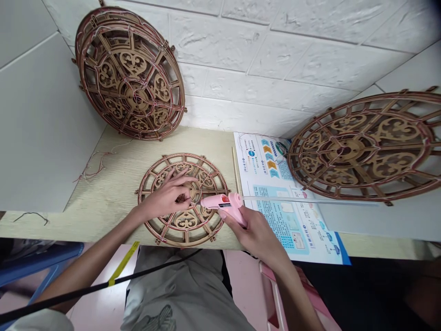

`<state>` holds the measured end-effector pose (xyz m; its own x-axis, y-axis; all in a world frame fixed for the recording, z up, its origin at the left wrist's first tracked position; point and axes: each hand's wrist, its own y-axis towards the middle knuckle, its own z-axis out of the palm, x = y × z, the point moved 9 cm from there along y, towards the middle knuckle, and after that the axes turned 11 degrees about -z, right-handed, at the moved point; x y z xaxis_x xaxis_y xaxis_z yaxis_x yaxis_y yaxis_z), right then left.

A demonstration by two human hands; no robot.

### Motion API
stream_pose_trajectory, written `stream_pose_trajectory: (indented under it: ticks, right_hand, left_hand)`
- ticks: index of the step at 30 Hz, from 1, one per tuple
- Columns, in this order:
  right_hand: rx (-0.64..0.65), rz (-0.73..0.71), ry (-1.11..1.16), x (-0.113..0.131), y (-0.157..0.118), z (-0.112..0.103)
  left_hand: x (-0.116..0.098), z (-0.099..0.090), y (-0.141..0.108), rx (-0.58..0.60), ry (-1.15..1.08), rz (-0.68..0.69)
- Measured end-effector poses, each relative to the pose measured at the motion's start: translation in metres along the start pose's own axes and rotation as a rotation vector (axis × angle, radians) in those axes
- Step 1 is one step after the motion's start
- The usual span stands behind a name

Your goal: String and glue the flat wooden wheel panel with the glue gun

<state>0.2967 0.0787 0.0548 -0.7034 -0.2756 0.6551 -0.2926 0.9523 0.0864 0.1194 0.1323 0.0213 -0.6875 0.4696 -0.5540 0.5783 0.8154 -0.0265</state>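
A pink glue gun point(220, 204) over a wooden wheel point(184, 219)

The left hand point(165, 197) lies open on the wheel, and the right hand point(251, 234) grips the gun close beside it, not touching. The wheel lies flat on a pale table point(99, 202), near a printed paper point(289, 230). Two more wooden wheels point(129, 76) point(358, 147) sit farther off.

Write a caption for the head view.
Right hand holds a pink glue gun over a fretwork wooden wheel pressed by the left hand.
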Motion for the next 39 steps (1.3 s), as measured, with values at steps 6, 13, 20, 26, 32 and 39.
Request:
stream_pose_trajectory:
  ticks: [6,13,20,26,32,39]
  right_hand:
    - [0.042,-0.011,-0.056,0.005,0.004,0.0]
    - [0.075,-0.008,-0.106,0.006,0.007,0.0]
    - [0.057,-0.02,-0.153,0.013,0.011,-0.003]
    - [0.035,-0.038,-0.168,0.013,0.01,-0.005]
    - [0.06,-0.006,-0.11,0.009,0.012,-0.003]
    - [0.075,0.012,-0.063,0.003,0.017,-0.004]
  left_hand:
    - [-0.002,0.0,-0.001,0.0,0.012,0.029]
    - [-0.002,0.002,-0.002,-0.032,0.031,0.053]
    - [-0.005,0.001,-0.003,-0.058,0.034,0.068]
    - [-0.005,0.0,-0.003,-0.053,0.02,0.065]
    - [-0.005,0.0,-0.002,-0.043,-0.008,0.056]
    - [-0.007,-0.001,-0.003,-0.052,-0.005,0.06]
